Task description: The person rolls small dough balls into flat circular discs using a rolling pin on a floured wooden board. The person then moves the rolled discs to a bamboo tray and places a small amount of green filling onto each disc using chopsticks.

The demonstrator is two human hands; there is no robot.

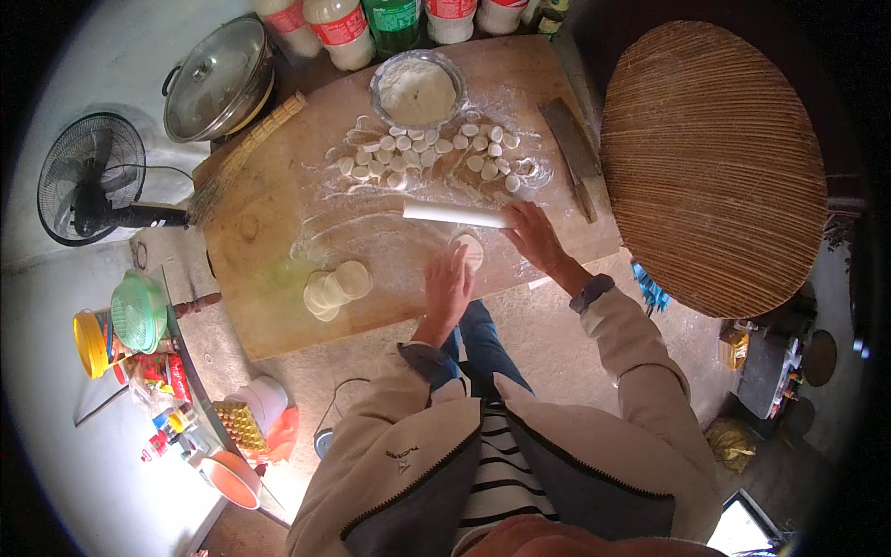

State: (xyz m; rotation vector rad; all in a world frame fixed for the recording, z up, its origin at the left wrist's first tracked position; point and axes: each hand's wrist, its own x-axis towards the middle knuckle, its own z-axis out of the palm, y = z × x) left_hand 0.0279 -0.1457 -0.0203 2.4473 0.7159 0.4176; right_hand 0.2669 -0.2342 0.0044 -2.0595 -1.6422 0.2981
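My right hand (pixel 536 237) grips the right end of a pale rolling pin (pixel 452 213), which lies crosswise above the wooden board (pixel 278 223). Just below the pin is a flattened dough round (pixel 473 252). The fingers of my left hand (pixel 447 282) rest on its left side; whether they pinch its edge cannot be seen. To the left, several thin dough wrappers (pixel 353 280) overlap in a small stack. Beyond the pin, many small dough pieces (pixel 411 159) sit on scattered flour, near a metal bowl of flour (pixel 418 90).
A large knife (pixel 569 139) lies along the board's right side. A straw brush (pixel 250 153) spans its left edge, beside a lidded pan (pixel 217 80) and a fan (pixel 90 181). Plastic bottles (pixel 339 31) line the back. A round ribbed tray (pixel 713 167) stands at right.
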